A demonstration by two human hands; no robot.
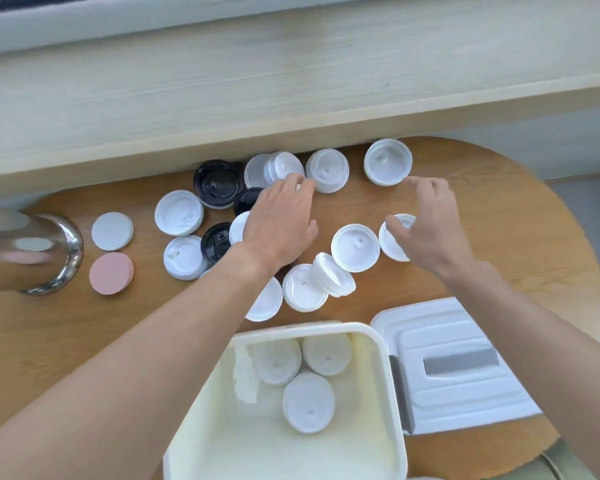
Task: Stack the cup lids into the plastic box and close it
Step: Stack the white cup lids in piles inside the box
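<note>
Several white cup lids (354,247) and a few black ones (217,183) lie scattered on the round wooden table (499,237). My left hand (278,223) reaches over them, its relaxed fingertips at the white lids (327,170) near the back ledge, holding nothing. My right hand (426,223) hovers with spread fingers; its thumb is at the rim of a white lid (392,242) and its fingertips are close to the far white lid (388,162). The open translucent plastic box (305,329) stands at the front with three lid stacks (309,401) inside. The box's white cover (447,341) lies flat to its right.
A shiny metal cylinder (49,254) lies at the left, with a white disc (112,232) and a pink disc (111,273) beside it. A pale wooden ledge (291,133) overhangs the back of the table. The table's curved edge runs down the right side.
</note>
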